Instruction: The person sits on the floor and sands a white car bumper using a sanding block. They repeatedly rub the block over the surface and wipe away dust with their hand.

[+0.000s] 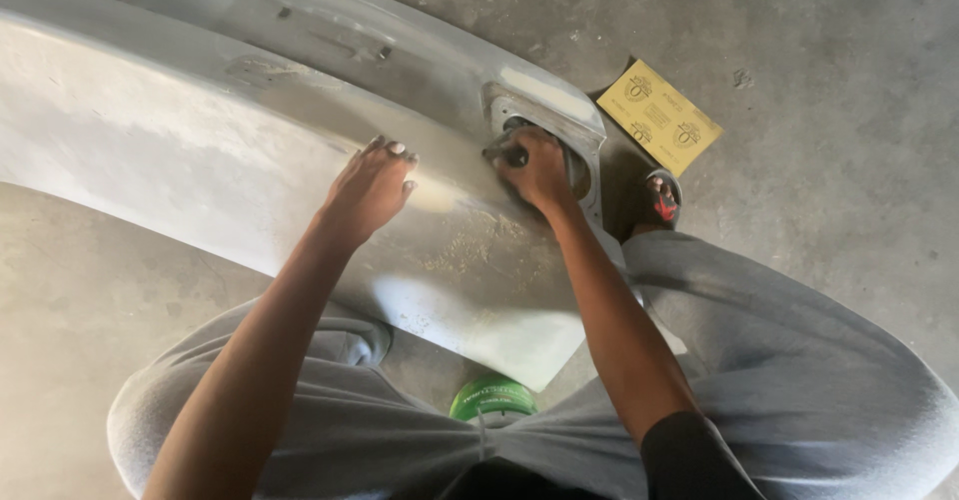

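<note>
Head view is showing 2 bare hands working on a grey primed car body panel point(200, 130) that is running from the upper left to the lower centre of the frame. Left hand point(368, 192) is lying flat on the panel at centre, fingers released and spread. Right hand point(539, 172) is clenching a small dark piece point(507, 152), seemingly sanding material, against the edge of a recess in the panel, right of centre. A yellow sandpaper sheet point(659, 116) is lying on the concrete floor point(849, 160) at upper right. A green round tin point(492, 400) is sitting at lower centre.
</note>
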